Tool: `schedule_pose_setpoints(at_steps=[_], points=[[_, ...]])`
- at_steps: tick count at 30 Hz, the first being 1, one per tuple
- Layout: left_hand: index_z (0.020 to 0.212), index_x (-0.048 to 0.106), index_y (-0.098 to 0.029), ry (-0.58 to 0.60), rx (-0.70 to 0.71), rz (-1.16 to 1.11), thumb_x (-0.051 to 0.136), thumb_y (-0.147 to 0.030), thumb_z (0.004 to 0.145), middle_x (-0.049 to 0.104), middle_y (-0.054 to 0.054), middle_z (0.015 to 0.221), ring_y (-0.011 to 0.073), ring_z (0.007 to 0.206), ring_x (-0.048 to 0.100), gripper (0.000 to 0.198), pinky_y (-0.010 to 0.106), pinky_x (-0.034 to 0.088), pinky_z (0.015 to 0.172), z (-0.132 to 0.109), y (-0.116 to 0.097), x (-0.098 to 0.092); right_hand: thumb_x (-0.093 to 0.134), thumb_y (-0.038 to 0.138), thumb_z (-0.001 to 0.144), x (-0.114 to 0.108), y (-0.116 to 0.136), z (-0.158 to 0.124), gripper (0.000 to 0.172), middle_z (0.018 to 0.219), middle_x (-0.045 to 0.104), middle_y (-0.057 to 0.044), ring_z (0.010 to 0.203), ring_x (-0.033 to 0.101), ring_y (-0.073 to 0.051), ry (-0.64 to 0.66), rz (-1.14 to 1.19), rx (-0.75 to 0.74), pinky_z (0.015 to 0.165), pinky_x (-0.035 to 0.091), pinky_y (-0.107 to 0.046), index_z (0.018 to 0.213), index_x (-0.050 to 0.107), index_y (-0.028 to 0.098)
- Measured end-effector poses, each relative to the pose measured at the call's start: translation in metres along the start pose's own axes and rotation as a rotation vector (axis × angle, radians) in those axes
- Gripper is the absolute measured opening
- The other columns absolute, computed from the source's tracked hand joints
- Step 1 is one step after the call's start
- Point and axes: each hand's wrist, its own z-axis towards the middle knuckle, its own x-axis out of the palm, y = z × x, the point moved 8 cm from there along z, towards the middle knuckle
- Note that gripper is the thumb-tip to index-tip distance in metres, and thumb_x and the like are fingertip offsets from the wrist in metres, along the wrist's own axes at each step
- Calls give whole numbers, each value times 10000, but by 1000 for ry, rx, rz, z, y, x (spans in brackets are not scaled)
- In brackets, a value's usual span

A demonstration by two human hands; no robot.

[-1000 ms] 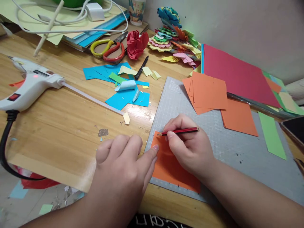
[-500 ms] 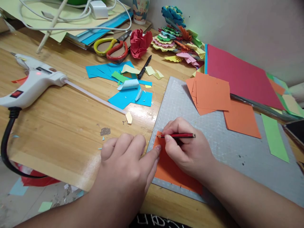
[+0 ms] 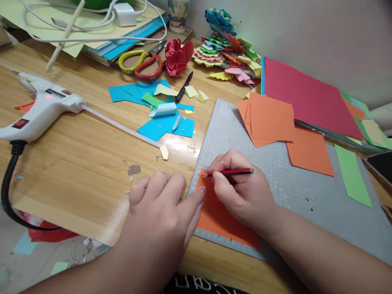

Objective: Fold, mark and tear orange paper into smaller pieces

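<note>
A red-and-black pencil point(image 3: 232, 171) is held in my right hand point(image 3: 248, 190), closed round it. The pencil point touches the upper left corner of an orange sheet of paper point(image 3: 220, 220) lying on a grey cutting mat point(image 3: 306, 204). My left hand point(image 3: 162, 208) is closed, its knuckles bent, at the sheet's left edge. One fingertip presses on the paper just below the pencil point. Small dark marks show along the sheet's lower edge. My right hand covers part of the sheet.
Orange squares point(image 3: 271, 118) and a green strip point(image 3: 353, 175) lie on the mat. Left stands a glue gun point(image 3: 45, 102), its light on, with a long glue stick. Scissors point(image 3: 150, 65), blue paper scraps point(image 3: 165, 124), a black pen point(image 3: 184, 87) and paper flowers point(image 3: 220, 45) lie beyond.
The pencil point has shifted slightly left on the orange sheet, and a short dark mark shows at its tip. The whole view has moved a little; my left hand keeps its place on the paper.
</note>
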Motion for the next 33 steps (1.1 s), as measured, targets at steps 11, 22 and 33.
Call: schedule_pose_setpoints(at_steps=[11,22,33], points=[[863,671,-256,19,-6,6,484,-216,897,474,30,694,209,691,362,194,363,264,631,-1,1,2,494,127,810,7,5,1,89,740,603,1,651,570,-123,88,-59,-29,543,434,-250,775,466,204],[900,679,-256,16,2,11,480,-235,908,481,28,706,201,700,372,200,353,269,641,-2,1,2,501,118,796,3,1,-1,109,717,579,14,647,553,-128,39,-17,-17,566,434,-270,770,457,214],[891,676,-258,5,4,14,485,-230,905,473,24,699,197,696,368,194,347,261,641,-2,0,2,479,141,823,7,3,3,84,750,595,-5,703,580,-144,93,-29,-24,577,438,-273,778,457,208]])
